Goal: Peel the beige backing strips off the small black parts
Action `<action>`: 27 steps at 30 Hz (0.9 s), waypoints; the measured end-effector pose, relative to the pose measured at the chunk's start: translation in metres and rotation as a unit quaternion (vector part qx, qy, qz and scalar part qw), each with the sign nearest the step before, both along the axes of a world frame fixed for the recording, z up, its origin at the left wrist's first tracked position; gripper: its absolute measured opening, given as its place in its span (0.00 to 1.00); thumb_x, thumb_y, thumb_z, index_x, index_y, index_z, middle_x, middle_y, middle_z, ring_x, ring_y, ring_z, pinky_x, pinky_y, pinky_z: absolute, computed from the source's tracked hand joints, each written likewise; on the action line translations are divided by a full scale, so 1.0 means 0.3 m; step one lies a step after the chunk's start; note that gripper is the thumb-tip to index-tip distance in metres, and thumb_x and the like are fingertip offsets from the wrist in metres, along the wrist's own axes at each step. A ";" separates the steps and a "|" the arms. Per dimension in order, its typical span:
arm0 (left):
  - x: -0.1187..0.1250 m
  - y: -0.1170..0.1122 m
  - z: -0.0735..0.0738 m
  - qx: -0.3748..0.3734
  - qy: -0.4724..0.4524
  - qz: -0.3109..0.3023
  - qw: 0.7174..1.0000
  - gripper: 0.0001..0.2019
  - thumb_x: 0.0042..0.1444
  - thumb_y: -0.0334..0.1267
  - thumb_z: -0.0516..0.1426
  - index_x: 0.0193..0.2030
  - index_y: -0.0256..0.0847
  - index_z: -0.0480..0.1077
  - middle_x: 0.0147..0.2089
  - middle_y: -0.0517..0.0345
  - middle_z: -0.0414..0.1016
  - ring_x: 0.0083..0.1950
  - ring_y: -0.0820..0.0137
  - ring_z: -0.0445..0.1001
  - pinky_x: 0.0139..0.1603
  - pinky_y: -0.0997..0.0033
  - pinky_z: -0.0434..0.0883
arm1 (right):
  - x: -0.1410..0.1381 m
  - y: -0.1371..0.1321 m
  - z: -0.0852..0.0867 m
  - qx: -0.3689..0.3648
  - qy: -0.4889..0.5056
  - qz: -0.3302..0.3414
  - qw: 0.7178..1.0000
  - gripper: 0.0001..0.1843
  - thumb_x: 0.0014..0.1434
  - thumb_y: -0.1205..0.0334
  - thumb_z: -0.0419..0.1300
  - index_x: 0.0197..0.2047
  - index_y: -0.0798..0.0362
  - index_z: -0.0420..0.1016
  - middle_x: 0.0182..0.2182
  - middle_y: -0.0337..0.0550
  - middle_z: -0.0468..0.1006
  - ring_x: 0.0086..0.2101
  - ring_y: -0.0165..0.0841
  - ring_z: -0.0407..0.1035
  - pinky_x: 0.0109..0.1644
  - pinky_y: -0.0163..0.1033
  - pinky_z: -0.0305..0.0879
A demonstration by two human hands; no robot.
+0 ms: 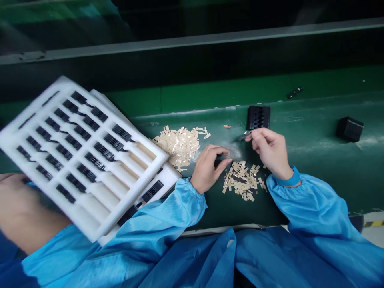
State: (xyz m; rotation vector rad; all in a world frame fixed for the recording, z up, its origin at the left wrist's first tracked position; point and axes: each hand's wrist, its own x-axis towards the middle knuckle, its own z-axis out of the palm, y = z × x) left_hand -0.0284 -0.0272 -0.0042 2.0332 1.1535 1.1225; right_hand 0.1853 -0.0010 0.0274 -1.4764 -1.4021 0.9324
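Note:
My right hand [268, 150] pinches a small dark part [244, 136] with a light end between thumb and fingertips. It is held just below a black ribbed block [258, 117] on the bench. My left hand [210, 167] is empty, its fingers curved and the thumb apart from the forefinger. It lies between two piles of flat, cream-and-gold metal pieces: a larger pile [178, 146] to its left and a smaller pile [243, 180] to its right, nearer me.
At left, a white foam tray [90, 230] with rows of black comb-like parts rests tilted on another tray [168, 176]. Another person's blurred arm [27, 216] reaches beneath it. A black block [350, 129] and a small black piece [295, 93] lie on the green bench [318, 160] at right.

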 end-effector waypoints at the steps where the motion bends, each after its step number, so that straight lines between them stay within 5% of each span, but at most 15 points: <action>1: 0.000 0.000 -0.001 -0.019 -0.002 -0.003 1.000 0.09 0.64 0.36 0.60 0.50 0.43 0.67 0.44 0.55 0.75 0.46 0.67 0.76 0.48 0.65 0.73 | 0.019 0.009 -0.004 0.044 -0.049 -0.038 0.997 0.14 0.67 0.54 0.58 0.34 0.52 0.77 0.29 0.42 0.77 0.24 0.29 0.64 0.29 0.38 0.62; 4: -0.001 -0.001 -0.004 -0.055 -0.002 -0.012 0.998 0.07 0.65 0.34 0.59 0.49 0.43 0.68 0.44 0.55 0.74 0.45 0.68 0.76 0.48 0.66 0.73 | 0.078 0.036 -0.025 0.132 -0.211 -0.088 0.965 0.10 0.65 0.56 0.61 0.46 0.51 0.75 0.36 0.43 0.79 0.25 0.31 0.64 0.35 0.42 0.68; 9: -0.001 0.000 -0.003 -0.064 -0.003 -0.016 0.998 0.07 0.66 0.34 0.58 0.49 0.42 0.68 0.44 0.55 0.74 0.45 0.69 0.75 0.48 0.66 0.72 | 0.127 0.055 -0.071 0.114 -0.352 -0.021 0.929 0.20 0.61 0.65 0.62 0.56 0.51 0.68 0.41 0.43 0.79 0.30 0.34 0.70 0.41 0.44 0.70; 20: 0.001 -0.001 0.000 -0.063 -0.004 -0.014 0.998 0.05 0.67 0.33 0.57 0.49 0.41 0.68 0.44 0.55 0.75 0.45 0.70 0.75 0.48 0.67 0.73 | 0.111 0.039 -0.052 0.103 -0.447 0.024 0.889 0.25 0.62 0.68 0.57 0.62 0.53 0.64 0.47 0.48 0.79 0.42 0.42 0.76 0.36 0.42 0.71; 27: 0.000 -0.002 -0.004 -0.065 -0.013 -0.010 0.998 0.05 0.67 0.33 0.56 0.49 0.41 0.69 0.44 0.54 0.75 0.45 0.70 0.75 0.48 0.66 0.73 | 0.112 0.041 -0.044 0.132 -0.399 -0.010 0.907 0.26 0.64 0.66 0.58 0.65 0.51 0.64 0.43 0.44 0.82 0.32 0.35 0.75 0.36 0.41 0.71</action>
